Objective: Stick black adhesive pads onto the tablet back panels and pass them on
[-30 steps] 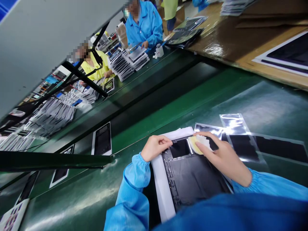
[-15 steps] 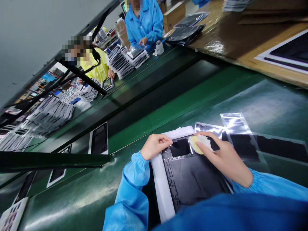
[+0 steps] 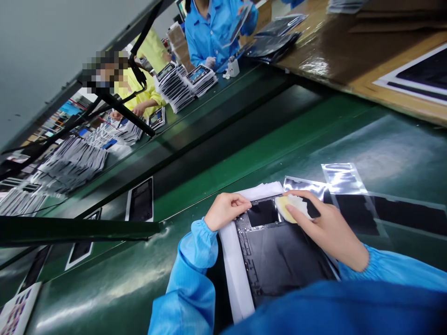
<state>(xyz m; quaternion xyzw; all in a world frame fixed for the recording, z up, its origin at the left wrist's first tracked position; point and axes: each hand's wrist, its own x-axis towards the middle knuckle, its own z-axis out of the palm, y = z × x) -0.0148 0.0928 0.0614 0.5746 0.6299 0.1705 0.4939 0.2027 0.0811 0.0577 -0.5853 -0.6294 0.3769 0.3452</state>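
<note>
A dark flat panel [image 3: 279,256] lies on a white sheet [image 3: 233,270] on the green table in front of me. My left hand [image 3: 225,211] is curled on the panel's upper left corner, fingertips pinching its edge. My right hand [image 3: 323,225] rests across the upper right part and presses a pale yellow pad [image 3: 288,207] onto the panel with its fingers. Both arms are in blue sleeves.
Clear shiny film sheets [image 3: 344,179] and dark strips [image 3: 401,214] lie to the right. Panels in white frames [image 3: 140,201] ride the dark conveyor belt. Stacks of parts [image 3: 185,83] and two co-workers [image 3: 209,32] stand at the far side. A black bar [image 3: 80,230] crosses at left.
My hands have stayed almost still on the panel. The co-worker in blue has lifted a sheet up in front of them.
</note>
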